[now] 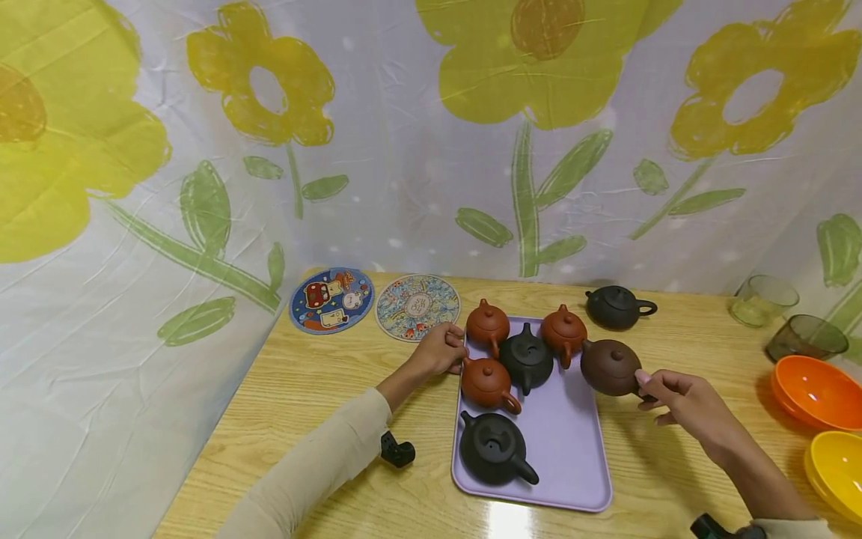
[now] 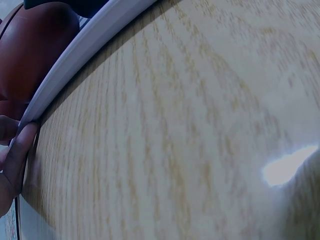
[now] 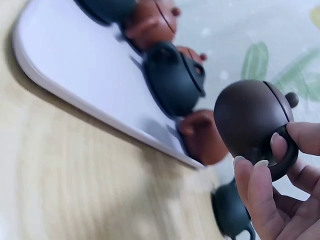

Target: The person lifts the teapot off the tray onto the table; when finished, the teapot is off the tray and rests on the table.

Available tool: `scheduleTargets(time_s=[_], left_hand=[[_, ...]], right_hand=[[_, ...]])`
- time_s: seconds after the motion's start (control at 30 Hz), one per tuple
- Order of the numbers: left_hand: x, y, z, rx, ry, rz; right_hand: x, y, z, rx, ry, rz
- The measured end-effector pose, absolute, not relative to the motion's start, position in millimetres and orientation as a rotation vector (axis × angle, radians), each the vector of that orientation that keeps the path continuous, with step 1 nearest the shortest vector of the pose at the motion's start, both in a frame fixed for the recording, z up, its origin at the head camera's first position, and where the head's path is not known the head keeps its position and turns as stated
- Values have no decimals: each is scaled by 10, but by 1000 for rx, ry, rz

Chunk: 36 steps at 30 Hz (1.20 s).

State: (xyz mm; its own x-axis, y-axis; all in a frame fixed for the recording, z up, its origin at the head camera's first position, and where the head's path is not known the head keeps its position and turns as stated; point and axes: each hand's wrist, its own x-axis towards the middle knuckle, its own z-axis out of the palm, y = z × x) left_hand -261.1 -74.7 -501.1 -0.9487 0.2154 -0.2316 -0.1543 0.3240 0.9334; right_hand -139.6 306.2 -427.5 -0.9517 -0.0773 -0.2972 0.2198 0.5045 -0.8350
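From my remote seat I have the right hand [image 1: 697, 413] pinching the looped handle [image 3: 288, 164] of a round, dark brown, matte clay-looking teapot [image 1: 610, 367]. The pot is raised off the pale wood-grain table [image 1: 323, 370], at the right edge of a lilac rectangular tray with a low rim [image 1: 566, 442], its spout toward the tray and its lid seated. The left hand [image 1: 439, 350] grips the tray's left rim between thumb and fingers, beside a reddish-orange clay-looking teapot with a knobbed lid [image 1: 486, 383].

I judge the brown pot stiff and brittle, with modest weight that sits in the belly, away from my grip, so the nose will want to dip. The dull surface should give fair friction, though the rounded sides offer little to pinch. The handle is the right place: thumb on top, fingers wrapped beneath, one through the loop, where a fingertip shows now. I would treat the lid as loose, keep the pot level and avoid lifting by the lid knob [image 3: 292, 99]. The spout looks easiest to chip, especially with other pots so near.
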Motion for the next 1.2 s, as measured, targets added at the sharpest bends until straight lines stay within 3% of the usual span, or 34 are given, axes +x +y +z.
scheduleTargets(time_s=[1.2], left_hand=[[-2620, -750, -4983, 50, 2295, 1614]], right_hand=[[-2459, 3930, -4649, -159, 2353, -1307]])
